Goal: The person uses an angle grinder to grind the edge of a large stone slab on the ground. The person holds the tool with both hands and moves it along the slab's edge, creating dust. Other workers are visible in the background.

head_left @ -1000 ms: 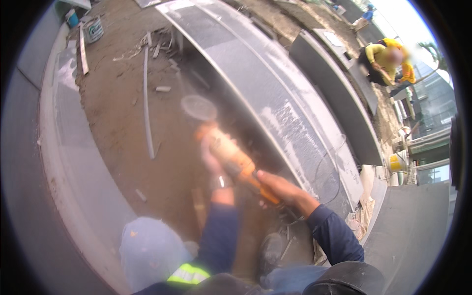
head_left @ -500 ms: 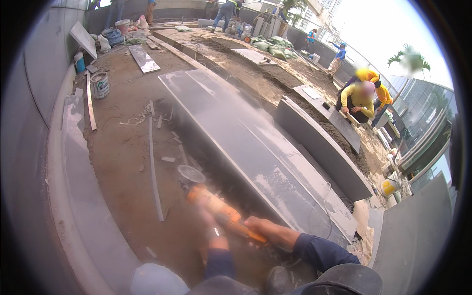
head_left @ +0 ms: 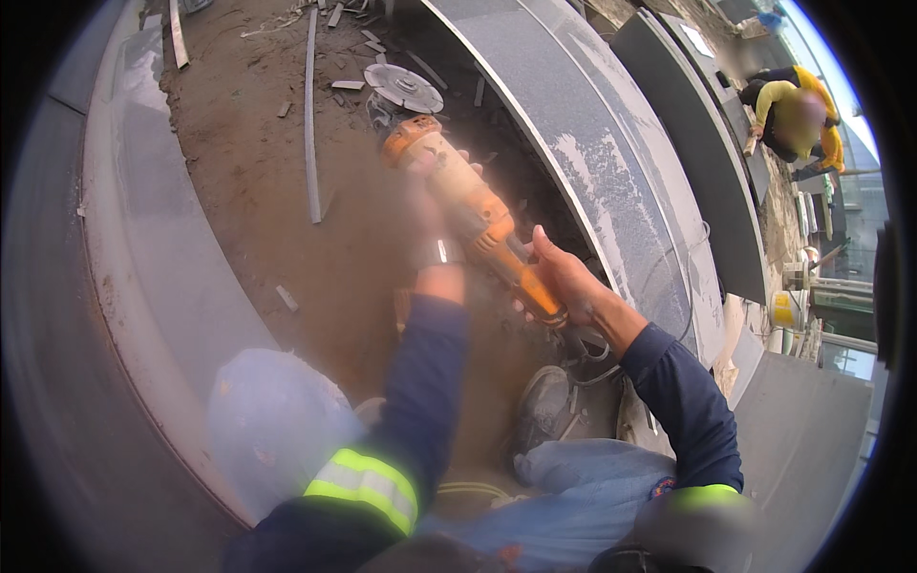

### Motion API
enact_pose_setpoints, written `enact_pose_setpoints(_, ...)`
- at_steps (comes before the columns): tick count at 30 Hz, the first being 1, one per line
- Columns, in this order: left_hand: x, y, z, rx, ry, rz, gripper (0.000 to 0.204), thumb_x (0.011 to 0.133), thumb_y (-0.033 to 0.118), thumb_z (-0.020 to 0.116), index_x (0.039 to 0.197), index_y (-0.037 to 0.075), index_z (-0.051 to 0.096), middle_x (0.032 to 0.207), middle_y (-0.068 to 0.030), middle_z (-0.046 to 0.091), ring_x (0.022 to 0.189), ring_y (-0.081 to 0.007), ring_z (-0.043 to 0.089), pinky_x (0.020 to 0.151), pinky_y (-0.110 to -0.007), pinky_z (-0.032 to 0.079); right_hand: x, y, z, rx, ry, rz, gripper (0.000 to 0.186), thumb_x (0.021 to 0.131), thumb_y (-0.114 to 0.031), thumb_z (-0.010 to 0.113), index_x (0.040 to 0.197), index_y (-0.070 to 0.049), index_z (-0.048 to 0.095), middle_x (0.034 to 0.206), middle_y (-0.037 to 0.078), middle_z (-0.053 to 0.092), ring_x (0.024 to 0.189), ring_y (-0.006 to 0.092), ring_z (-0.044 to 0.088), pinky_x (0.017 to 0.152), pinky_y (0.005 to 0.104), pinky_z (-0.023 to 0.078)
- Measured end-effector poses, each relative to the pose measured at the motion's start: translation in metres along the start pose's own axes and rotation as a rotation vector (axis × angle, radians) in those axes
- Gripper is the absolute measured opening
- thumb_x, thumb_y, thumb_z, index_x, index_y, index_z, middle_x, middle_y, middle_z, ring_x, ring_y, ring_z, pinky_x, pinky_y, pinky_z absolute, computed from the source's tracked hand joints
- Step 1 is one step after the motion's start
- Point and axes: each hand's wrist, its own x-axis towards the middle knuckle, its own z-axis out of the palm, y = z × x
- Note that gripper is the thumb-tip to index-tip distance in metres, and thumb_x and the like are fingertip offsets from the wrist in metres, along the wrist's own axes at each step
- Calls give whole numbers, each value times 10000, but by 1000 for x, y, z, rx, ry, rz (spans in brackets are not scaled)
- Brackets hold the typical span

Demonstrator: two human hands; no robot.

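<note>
An orange angle grinder (head_left: 482, 220) lies slantwise across both my hands, its round cutting disc (head_left: 404, 88) at the far end. Under the body near the grinder's head, my left hand (head_left: 428, 210) is closed around it; part of that hand is blurred, and fingertips show on the far side. My right hand (head_left: 576, 285) holds the rear handle from below, with its thumb up along the side. Beyond the disc's right side runs a long grey stone slab (head_left: 583, 143) with pale dust patches. The disc is apart from the slab.
Narrow stone offcuts (head_left: 311, 124) and chips are scattered over the brown dirt ground (head_left: 258, 191). A dark upright slab (head_left: 688, 143) stands farther right. A person in yellow (head_left: 798, 119) crouches at the far right, near a yellow-and-white bucket (head_left: 788, 309). A grey ledge (head_left: 162, 220) curves along my left.
My view has tipped downward, bringing my sleeves and knees into sight. My right hand has turned from over the grinder's handle to beneath it. Both hands keep hold of the grinder.
</note>
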Motion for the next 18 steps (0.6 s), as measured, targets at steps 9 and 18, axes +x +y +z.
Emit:
enact_pose_setpoints(9, -6, -2, -5, -22, -79, -37, 622, 881, 470, 585, 1322, 45, 473, 1086, -174, 637, 937, -305, 685, 737, -475, 632, -19, -17, 6, -197, -67, 160, 808, 977, -750, 371, 1333, -34, 491, 877, 83, 663, 609, 123, 650, 518, 284, 560)
enact_pose_setpoints(18, -20, -10, 3, -22, -67, -13, 582, 859, 426, 643, 1273, 39, 511, 989, -164, 646, 823, -297, 691, 643, -440, 623, -19, 0, 6, -60, -179, 97, 737, 998, -739, 311, 1188, -65, 542, 767, 26, 571, 578, 108, 592, 505, 272, 526)
